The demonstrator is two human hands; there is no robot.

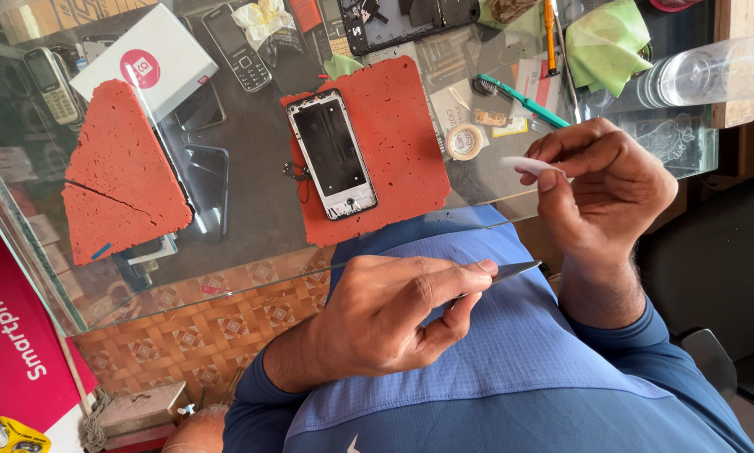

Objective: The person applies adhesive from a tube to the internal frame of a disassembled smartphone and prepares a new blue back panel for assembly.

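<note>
My left hand [385, 315] is closed on a thin metal blade [515, 271] whose tip points right, above my blue shirt. My right hand [607, 193] pinches a small white strip [529, 164] between thumb and fingers, just over the near edge of the glass counter [251, 210]. The blade tip sits a little below the strip, apart from it. An opened smartphone [333, 155] with a dark screen and white frame lies on a red foam mat [402, 143] further out on the counter, untouched.
A second, cracked red mat [121, 176] lies to the left beside a white box [146, 59]. Keypad phones [238, 46], a tape roll [463, 141], a green toothbrush [524, 101], a green cloth [607, 46] and a clear bottle [704, 75] crowd the far side.
</note>
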